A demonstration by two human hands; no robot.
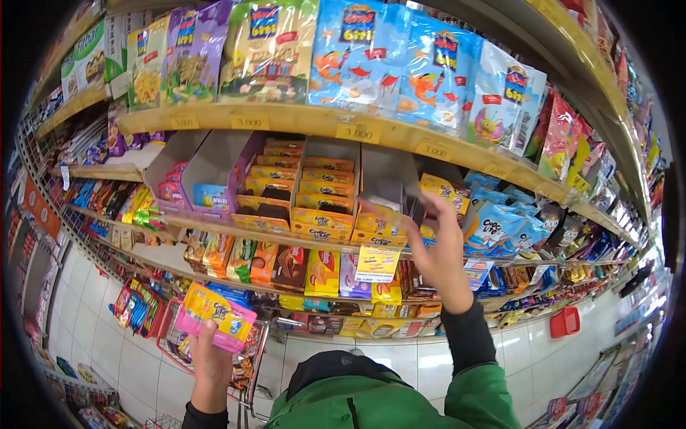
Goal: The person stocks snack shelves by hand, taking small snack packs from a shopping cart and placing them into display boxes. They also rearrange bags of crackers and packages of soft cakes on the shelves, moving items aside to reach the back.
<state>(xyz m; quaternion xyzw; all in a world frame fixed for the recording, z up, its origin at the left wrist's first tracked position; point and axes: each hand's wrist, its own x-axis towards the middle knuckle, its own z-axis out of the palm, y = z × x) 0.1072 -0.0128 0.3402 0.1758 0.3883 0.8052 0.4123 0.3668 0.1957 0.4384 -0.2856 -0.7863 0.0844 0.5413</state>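
Observation:
My left hand (209, 361) grips a pink and yellow snack packet (216, 317) printed "Choc Lito", thumb on its front, low in front of the shelves. Up at the middle shelf, my right hand (439, 247) reaches into a display box, its thumb and fingers apart. Beside the thumb is a blurred orange shape, which I cannot make out. Yellow "Choc Lito" packets (325, 200) stand in rows in the boxes to the left of that hand. Blue "Choc Lito" pouches (493, 222) lie to its right.
Large snack bags (268, 53) line the upper shelf, whose yellow price rail (300, 120) juts out above my right hand. A yellow price card (377, 263) hangs below the boxes. A red-handled shopping cart (166, 336) stands at lower left. On the floor at right sits a red basket (564, 323).

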